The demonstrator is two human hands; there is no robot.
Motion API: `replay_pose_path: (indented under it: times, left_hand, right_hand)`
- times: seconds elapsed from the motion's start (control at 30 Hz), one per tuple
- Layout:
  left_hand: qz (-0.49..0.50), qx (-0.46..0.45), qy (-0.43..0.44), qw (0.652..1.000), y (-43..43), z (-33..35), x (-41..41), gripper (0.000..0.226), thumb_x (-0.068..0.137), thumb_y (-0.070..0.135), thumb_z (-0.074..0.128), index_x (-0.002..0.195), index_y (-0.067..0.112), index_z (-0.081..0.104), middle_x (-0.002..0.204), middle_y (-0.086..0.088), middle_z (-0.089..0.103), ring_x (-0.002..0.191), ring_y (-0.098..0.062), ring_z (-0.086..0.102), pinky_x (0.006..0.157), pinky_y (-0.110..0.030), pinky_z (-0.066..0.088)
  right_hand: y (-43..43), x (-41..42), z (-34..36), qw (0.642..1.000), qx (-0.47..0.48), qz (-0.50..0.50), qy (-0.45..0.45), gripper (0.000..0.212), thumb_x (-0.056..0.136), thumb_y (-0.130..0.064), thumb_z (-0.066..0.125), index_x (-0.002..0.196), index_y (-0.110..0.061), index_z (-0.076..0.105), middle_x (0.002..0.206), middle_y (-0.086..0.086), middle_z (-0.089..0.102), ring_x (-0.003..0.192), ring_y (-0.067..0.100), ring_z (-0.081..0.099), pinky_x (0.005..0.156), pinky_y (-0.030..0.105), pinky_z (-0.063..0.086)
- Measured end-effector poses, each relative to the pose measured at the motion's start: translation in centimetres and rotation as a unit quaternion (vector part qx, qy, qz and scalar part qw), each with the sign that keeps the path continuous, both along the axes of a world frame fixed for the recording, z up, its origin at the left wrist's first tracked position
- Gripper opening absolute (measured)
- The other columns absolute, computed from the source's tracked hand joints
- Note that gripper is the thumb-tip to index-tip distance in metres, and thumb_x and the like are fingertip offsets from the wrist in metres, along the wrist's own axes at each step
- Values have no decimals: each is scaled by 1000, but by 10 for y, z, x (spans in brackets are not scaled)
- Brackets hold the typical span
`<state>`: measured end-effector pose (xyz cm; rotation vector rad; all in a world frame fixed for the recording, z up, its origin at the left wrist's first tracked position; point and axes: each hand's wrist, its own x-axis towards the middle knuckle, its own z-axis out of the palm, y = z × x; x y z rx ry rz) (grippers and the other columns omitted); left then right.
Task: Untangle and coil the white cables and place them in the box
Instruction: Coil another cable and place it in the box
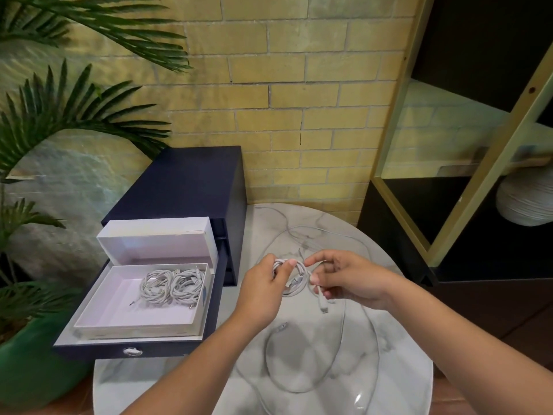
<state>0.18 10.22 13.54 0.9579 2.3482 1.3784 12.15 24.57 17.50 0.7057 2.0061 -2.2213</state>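
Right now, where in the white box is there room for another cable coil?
The white box is bare along its left and near walls. Its far right corner is crowded with two coiled cables.

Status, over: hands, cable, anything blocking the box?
Left hand grips coil, right hand pinches it. Coil held above table, short tail hanging. Box open, path clear. Loose cable lies on table.

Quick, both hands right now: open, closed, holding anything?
Left hand: closed, gripping the white cable coil.
Right hand: closed, pinching the same coil's other side; its connector end dangles below.
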Motion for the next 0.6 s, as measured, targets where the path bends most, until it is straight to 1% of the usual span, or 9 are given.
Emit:
replay_pose_path:
  times: [0.07,0.17,0.27,0.3,0.37,0.43,0.47,0.53,0.6]
  left_hand:
    - [19,11,1,1000,2,-3,3,40,96,44,50,77,9,49,69,0,57,67,-19,54,63,-37,43]
    - [24,26,-27,999,5,-3,9,37,97,42,48,82,8,53,70,3,55,68,-16,54,61,-30,40]
    - [7,58,-127,990,7,-1,15,36,98,43,44,85,12,54,76,1,55,74,-16,54,69,-29,42]
    - [-1,66,-169,983,8,-1,16,36,99,45,41,86,14,54,80,0,56,78,-17,56,75,-31,45]
    - [-11,77,-255,964,8,-2,18,40,100,48,34,84,17,53,81,0,58,81,-17,58,88,-39,49]
    - [-12,93,-336,937,10,0,18,45,100,51,30,82,14,48,73,0,58,78,-18,58,93,-43,49]
    - [-17,100,-365,926,12,2,18,44,100,51,30,84,13,48,69,0,58,76,-18,58,92,-42,50]
    - [-40,95,-377,921,12,7,18,37,101,43,35,86,12,48,73,-1,60,77,-17,58,88,-37,49]
    - [-68,79,-354,930,9,9,18,19,98,31,45,95,15,54,90,-2,63,86,-15,61,87,-34,49]
  right_hand:
    - [-8,-2,-4,998,-38,-40,27,36,85,1,66,119,-8,57,81,7,59,63,14,59,61,23,52]
    - [-17,-6,-10,992,-76,-83,62,38,84,1,66,120,-9,56,85,8,59,66,14,63,64,22,54]
    - [-22,-8,-12,989,-66,-107,79,40,82,-2,69,119,-10,55,80,8,62,65,13,65,61,21,54]
    - [-22,-9,-12,989,-40,-114,80,38,82,-4,70,117,-10,57,80,7,62,63,12,64,59,21,52]
    - [-22,-11,-13,989,50,-118,75,28,83,-7,71,108,-12,61,79,4,61,57,7,58,55,19,47]
    - [-20,-11,-13,981,142,-110,67,20,85,-12,70,104,-13,64,79,1,61,54,3,53,53,18,43]
    - [-18,-11,-14,977,175,-102,61,18,87,-15,69,104,-14,64,78,0,62,55,1,53,53,18,42]
    - [-17,-11,-15,971,218,-84,50,16,90,-18,65,106,-15,63,79,0,66,59,1,56,55,18,42]
    - [-15,-12,-17,965,247,-79,46,15,92,-18,63,106,-15,62,84,5,68,69,9,62,62,24,48]
